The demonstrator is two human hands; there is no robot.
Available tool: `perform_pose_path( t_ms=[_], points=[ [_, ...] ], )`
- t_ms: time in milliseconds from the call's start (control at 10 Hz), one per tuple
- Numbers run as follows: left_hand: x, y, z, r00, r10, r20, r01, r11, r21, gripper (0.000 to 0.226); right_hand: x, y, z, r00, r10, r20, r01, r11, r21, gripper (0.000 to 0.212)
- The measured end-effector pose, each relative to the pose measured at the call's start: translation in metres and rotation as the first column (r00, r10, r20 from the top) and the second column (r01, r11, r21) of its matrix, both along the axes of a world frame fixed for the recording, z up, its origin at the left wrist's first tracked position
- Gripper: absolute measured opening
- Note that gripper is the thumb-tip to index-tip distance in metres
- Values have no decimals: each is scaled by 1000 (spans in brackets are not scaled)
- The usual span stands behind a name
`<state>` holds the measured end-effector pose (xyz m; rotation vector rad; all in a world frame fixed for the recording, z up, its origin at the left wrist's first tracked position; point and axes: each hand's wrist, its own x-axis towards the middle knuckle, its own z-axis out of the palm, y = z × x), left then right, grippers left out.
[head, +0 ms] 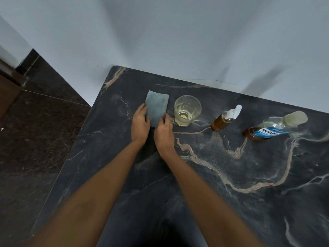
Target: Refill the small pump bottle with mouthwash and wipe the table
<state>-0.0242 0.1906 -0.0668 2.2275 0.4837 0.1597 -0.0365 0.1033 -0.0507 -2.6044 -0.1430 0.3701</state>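
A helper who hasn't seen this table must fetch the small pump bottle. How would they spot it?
On the dark marble table, look along the row of things near the wall. The small pump bottle stands between the drinking glass and the large mouthwash bottle. It is slim and amber, and alone has a white pump head.

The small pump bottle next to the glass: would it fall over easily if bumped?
Probably. The small pump bottle stands upright, tall on a narrow base, so a sideways knock could topple it. It looks small, so likely light; once down, its round body might roll.
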Motion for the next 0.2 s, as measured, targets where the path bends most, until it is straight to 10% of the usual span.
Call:
perform_pose_path(
  t_ms=[200],
  points=[
    [-34, -20, 1, 991, -128, 40, 122, 984, 132, 40, -33, -28, 1, 993, -12, 115, 6, 999, 48, 33]
  ],
)
